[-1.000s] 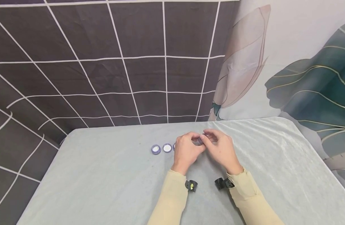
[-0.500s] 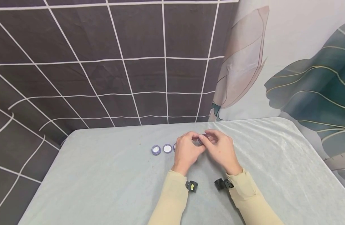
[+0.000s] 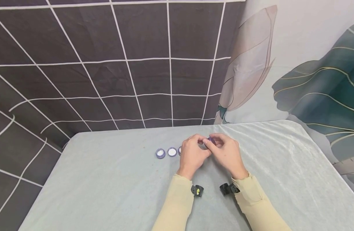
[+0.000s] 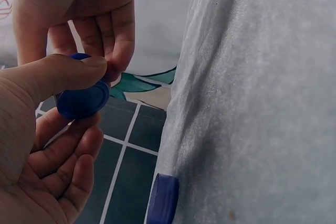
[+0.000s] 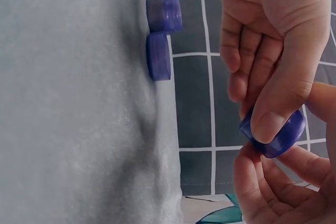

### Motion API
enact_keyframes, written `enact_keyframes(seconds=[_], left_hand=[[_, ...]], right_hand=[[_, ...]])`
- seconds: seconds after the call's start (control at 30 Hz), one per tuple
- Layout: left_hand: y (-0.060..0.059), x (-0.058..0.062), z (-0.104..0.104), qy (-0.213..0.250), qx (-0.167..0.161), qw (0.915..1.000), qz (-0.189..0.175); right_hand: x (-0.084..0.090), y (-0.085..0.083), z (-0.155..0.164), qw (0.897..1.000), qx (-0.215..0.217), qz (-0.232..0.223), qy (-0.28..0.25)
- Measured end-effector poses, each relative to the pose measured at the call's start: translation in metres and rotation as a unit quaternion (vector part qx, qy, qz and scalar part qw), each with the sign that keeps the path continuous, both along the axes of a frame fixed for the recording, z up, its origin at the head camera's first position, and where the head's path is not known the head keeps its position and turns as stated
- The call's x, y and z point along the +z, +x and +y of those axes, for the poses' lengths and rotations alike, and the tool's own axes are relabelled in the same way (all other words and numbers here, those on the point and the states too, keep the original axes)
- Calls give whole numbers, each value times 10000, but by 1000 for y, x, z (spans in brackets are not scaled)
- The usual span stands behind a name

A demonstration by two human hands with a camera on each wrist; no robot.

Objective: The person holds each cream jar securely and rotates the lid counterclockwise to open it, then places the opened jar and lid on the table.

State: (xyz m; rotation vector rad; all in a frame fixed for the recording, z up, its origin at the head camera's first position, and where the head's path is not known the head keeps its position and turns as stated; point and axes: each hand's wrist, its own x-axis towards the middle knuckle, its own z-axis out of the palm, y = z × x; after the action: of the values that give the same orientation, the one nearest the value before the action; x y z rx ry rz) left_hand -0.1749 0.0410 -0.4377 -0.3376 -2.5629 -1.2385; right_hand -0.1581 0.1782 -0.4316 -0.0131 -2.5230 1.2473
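Both hands hold one small, round purple jar [image 3: 212,140] between them, raised above the table. My left hand [image 3: 192,157] pinches it, its thumb lying across the jar [image 4: 84,100] in the left wrist view. My right hand [image 3: 226,157] grips the opposite side with fingertips and thumb. In the right wrist view the left thumb covers part of the jar [image 5: 289,135]. Whether its lid is on cannot be made out.
Left of the hands, a row of small purple round containers stands on the grey cloth-covered table [image 3: 113,179]: one jar-like piece [image 3: 160,153], a flatter white-centred one [image 3: 172,151], and another partly hidden by the left hand. A dark grid-patterned curtain [image 3: 148,77] hangs behind.
Both hands stay in nearly the same place. The jar has turned slightly between the fingers, and more of its purple side shows in the head view.
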Motion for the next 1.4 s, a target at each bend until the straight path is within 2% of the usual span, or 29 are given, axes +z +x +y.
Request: enact_keyframes(seconds=[0.4,0.77,1.4], left_hand=[[0,0,1,-54,22,10000,-78],[-1,-3,1,-8,-61,9999,135],[-1,-1,0,15,-77,9999,100]], right_hand=[[-1,-1,0,9995,-29,312,57],[-1,0,0,9992,-92,317,237],[1,0,1,9993,53,341,149]])
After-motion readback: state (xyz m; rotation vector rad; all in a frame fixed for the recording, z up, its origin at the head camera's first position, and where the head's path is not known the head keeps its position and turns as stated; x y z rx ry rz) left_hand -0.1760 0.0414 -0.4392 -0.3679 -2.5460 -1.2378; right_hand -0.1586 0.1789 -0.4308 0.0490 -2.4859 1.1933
